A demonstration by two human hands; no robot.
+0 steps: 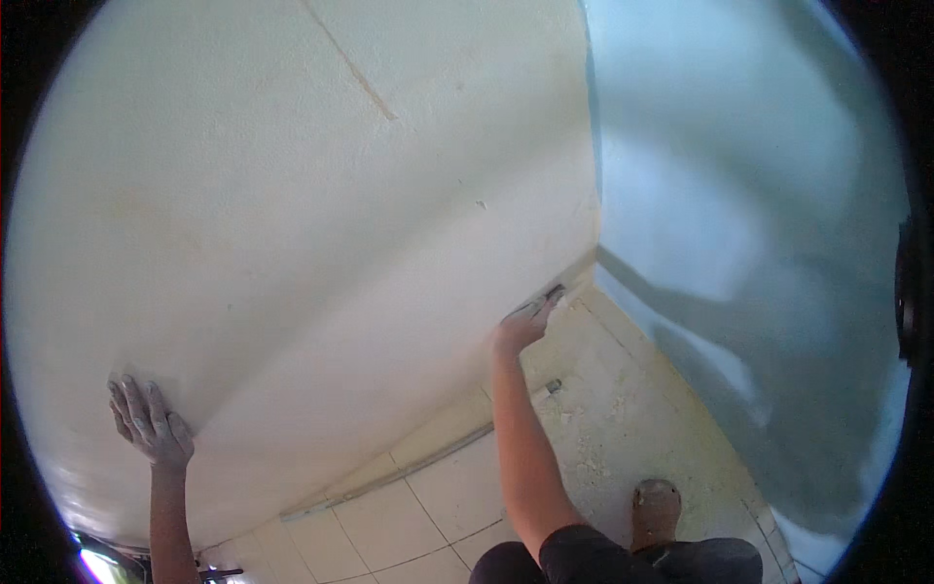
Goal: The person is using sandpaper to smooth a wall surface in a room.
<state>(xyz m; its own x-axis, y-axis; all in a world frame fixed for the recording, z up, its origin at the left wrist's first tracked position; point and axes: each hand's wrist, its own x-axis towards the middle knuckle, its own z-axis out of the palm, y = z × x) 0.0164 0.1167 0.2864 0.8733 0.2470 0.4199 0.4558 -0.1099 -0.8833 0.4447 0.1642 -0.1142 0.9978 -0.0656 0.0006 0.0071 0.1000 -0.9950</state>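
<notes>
My left hand lies against the off-white wall at the lower left, palm to the surface and fingers stretched out. Grey dust coats its fingers. My right arm reaches forward to the foot of the same wall, close to the corner. There my right hand, dusty too, is closed and pressed along the wall's lower edge. Something dark and flat shows at its fingertips; its kind is too small to make out.
A light blue wall meets the off-white one at the right. On the tiled floor lies a long thin pole with a dark end. White dust and crumbs cover the floor by the corner. My foot stands near the blue wall.
</notes>
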